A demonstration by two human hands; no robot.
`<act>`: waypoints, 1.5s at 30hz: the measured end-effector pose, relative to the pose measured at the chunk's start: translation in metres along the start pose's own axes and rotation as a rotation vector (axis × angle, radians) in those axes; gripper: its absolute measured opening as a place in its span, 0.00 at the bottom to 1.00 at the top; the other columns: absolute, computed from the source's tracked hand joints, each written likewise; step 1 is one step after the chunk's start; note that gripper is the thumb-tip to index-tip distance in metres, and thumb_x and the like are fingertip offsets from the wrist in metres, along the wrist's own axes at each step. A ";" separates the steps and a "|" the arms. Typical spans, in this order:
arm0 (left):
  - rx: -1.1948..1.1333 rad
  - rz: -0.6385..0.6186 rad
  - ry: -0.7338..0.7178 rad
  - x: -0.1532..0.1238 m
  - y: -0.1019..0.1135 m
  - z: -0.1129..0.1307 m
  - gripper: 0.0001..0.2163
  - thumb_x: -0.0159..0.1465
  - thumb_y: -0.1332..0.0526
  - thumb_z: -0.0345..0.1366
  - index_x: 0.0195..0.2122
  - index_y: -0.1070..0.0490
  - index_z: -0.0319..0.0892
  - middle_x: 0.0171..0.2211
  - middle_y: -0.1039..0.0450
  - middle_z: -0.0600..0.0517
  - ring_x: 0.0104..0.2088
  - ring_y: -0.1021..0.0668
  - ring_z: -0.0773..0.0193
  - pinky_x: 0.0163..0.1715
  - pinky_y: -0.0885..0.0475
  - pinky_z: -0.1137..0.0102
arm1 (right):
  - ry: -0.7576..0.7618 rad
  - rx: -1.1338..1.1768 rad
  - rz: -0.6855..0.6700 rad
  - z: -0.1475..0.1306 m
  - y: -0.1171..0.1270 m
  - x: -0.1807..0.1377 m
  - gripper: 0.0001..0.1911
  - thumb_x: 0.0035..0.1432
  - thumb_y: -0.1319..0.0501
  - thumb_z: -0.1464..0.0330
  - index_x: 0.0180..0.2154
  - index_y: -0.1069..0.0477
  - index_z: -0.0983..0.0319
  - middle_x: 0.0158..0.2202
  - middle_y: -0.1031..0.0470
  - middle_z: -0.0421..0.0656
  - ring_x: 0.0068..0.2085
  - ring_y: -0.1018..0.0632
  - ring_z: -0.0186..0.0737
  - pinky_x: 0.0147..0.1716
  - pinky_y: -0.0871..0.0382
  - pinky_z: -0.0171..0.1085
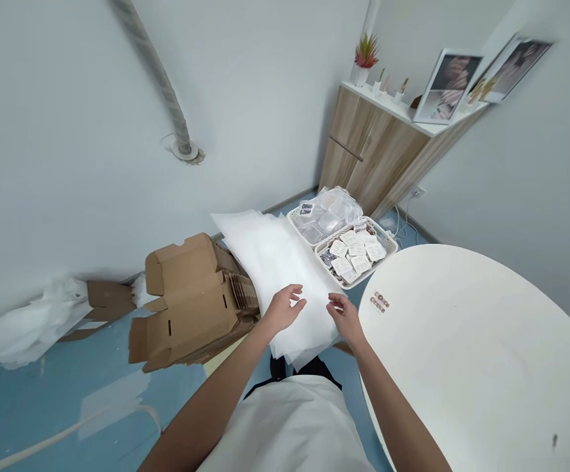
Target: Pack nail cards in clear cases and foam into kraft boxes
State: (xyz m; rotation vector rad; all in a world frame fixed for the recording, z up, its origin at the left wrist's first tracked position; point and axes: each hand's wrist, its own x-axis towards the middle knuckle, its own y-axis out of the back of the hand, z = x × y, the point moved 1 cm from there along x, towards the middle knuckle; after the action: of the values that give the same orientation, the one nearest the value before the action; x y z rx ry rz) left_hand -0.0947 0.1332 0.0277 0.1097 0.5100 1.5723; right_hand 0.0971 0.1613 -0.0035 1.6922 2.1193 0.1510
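A stack of white foam sheets (275, 252) lies in front of me, with its near edge hanging by my legs. Over its left part is my left hand (285, 308), fingers curved and apart with nothing between them. My right hand (344, 318) is at the stack's right edge, close to the round table, its fingers bent and apart. I cannot tell whether either hand touches the top sheet. On the table, near my right hand, lies a small clear pack of false nails (380, 301).
A white round table (486, 341) fills the right. Flattened cardboard boxes (191, 295) are stacked at left. Beyond the sheets stand a basket of clear bags (309, 239) and a basket of white cards (387, 246). A wooden cabinet (378, 144) stands behind.
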 end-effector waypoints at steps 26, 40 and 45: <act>0.462 -0.018 0.182 0.245 -0.018 0.000 0.29 0.51 0.45 0.26 0.57 0.48 0.39 0.52 0.37 0.44 0.53 0.37 0.51 0.49 0.41 0.60 | 0.226 -0.763 0.064 -0.031 -0.043 0.220 0.20 0.55 0.50 0.70 0.51 0.42 0.62 0.45 0.31 0.51 0.47 0.36 0.49 0.52 0.64 0.55; 0.170 0.231 -0.120 0.198 -0.006 0.018 0.30 0.50 0.47 0.22 0.55 0.49 0.43 0.51 0.36 0.48 0.52 0.36 0.57 0.52 0.43 0.60 | 0.251 -0.195 0.220 -0.042 -0.033 0.195 0.10 0.51 0.47 0.67 0.38 0.37 0.60 0.37 0.31 0.43 0.39 0.31 0.39 0.45 0.43 0.44; 0.077 0.313 -0.181 0.138 0.000 0.045 0.36 0.52 0.42 0.28 0.59 0.60 0.47 0.59 0.51 0.46 0.58 0.45 0.56 0.53 0.46 0.59 | 0.220 0.152 0.287 -0.060 -0.011 0.144 0.14 0.50 0.45 0.64 0.40 0.39 0.60 0.37 0.33 0.43 0.37 0.31 0.36 0.39 0.36 0.37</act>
State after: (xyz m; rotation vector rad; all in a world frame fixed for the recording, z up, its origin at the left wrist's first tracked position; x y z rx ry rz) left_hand -0.0889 0.2783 0.0353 0.4032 0.4248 1.8264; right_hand 0.0391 0.3062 0.0104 2.1548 2.0716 0.2779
